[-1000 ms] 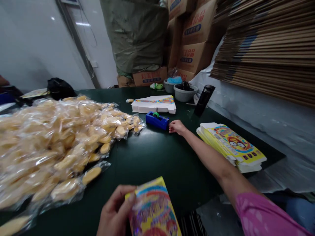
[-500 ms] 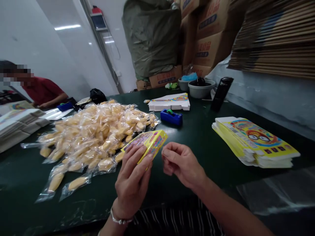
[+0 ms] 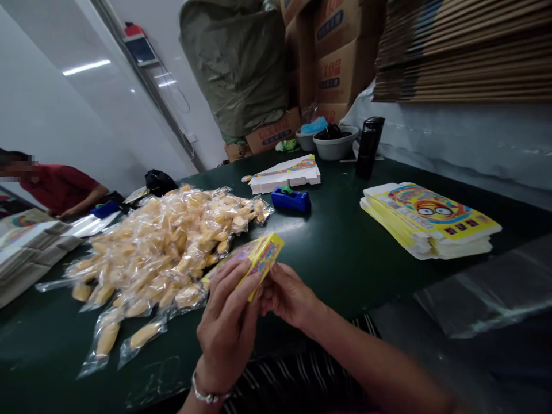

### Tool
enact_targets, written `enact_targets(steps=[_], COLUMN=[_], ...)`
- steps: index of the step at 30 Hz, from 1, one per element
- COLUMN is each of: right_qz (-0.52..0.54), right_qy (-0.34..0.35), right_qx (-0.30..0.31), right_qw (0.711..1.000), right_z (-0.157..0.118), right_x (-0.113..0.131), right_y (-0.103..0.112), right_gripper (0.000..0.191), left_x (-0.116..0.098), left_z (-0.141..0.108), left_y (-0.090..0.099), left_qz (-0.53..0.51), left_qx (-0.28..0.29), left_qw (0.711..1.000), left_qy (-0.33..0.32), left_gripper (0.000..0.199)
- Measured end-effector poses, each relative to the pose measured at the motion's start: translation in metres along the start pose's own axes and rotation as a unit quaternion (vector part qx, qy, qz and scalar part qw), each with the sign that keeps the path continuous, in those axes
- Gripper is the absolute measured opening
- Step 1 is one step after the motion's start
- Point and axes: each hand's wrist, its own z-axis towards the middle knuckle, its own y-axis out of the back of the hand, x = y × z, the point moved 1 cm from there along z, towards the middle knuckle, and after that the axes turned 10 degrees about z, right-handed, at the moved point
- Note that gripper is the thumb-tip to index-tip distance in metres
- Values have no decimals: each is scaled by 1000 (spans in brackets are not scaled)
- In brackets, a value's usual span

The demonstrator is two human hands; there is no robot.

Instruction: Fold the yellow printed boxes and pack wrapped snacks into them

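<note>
My left hand (image 3: 228, 322) is wrapped round a small yellow printed box (image 3: 265, 256), tilted above the front of the table. Against the box's right end rests my right hand (image 3: 287, 293), its fingers closed by the lower edge; what they pinch, if anything, is hidden. Left of the box spreads a heap of clear-wrapped yellowish pieces (image 3: 172, 241). A blue tape dispenser (image 3: 291, 200) stands behind the box. At the right lies a stack of flat yellow cartons (image 3: 435, 215).
White printed cartons (image 3: 287, 175) lie behind the dispenser. Grey basins (image 3: 335, 146) and a black bottle (image 3: 370, 146) stand at the back. Stacked grey-white cartons (image 3: 34, 247) are at the left, near a person in a red shirt (image 3: 62, 187). Clear plastic (image 3: 487, 287) lies at the right front.
My right hand has moved left and now meets the box, where before it was held apart from it. The camera view has turned somewhat, shifting the background left.
</note>
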Motion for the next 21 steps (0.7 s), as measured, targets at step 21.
enact_targets(steps=[21], right_qz=[-731], right_qy=[197], right_qx=[223], right_qw=[613], right_z=[-40], right_x=[113], right_y=[38], right_gripper=[44], left_x=[69], left_z=[-29], left_y=[-49], left_qz=[-247], left_qx=[189], left_qw=[822], left_qy=[477], left_gripper=[32])
